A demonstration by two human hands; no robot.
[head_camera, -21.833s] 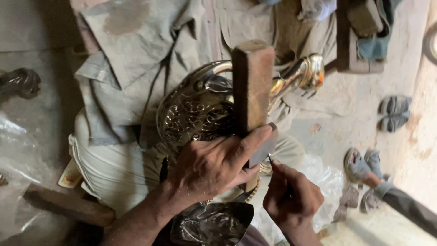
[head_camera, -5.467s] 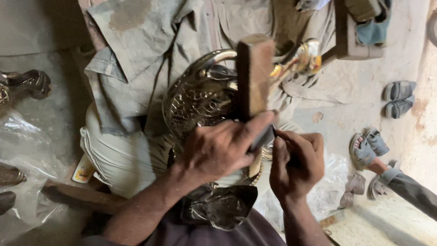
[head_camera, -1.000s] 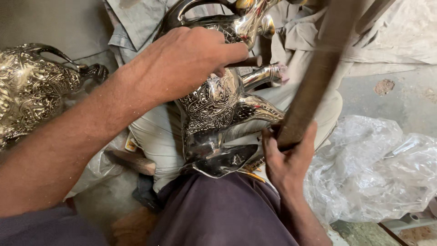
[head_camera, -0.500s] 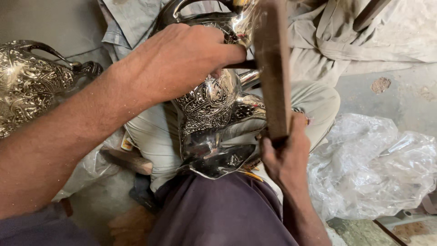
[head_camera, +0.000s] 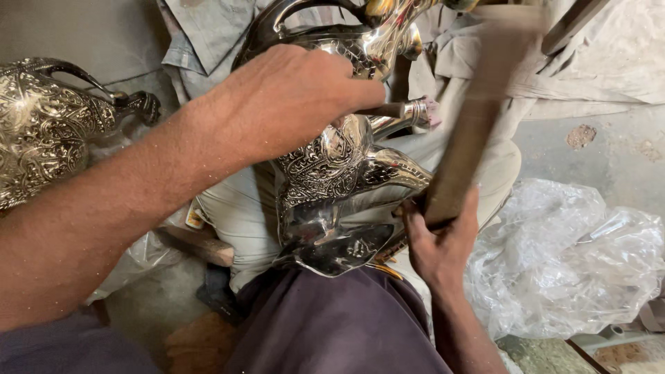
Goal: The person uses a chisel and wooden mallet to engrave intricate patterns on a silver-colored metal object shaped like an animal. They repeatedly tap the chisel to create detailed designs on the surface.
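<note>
An engraved silver-coloured metal jug [head_camera: 339,187] is held across a person's lap, its foot against the dark cloth at the waist. The left hand [head_camera: 277,104] is pressed over the jug's upper body, its grip closed around a slim metal punch [head_camera: 398,111] whose tip lies beside the vessel's curved arm. A blurred wooden block [head_camera: 478,118] is clasped in the right hand [head_camera: 436,242], just right of the jug. A second ornate jug [head_camera: 48,125] is seen at far left, crumpled clear plastic sheeting [head_camera: 575,256] at right.
</note>
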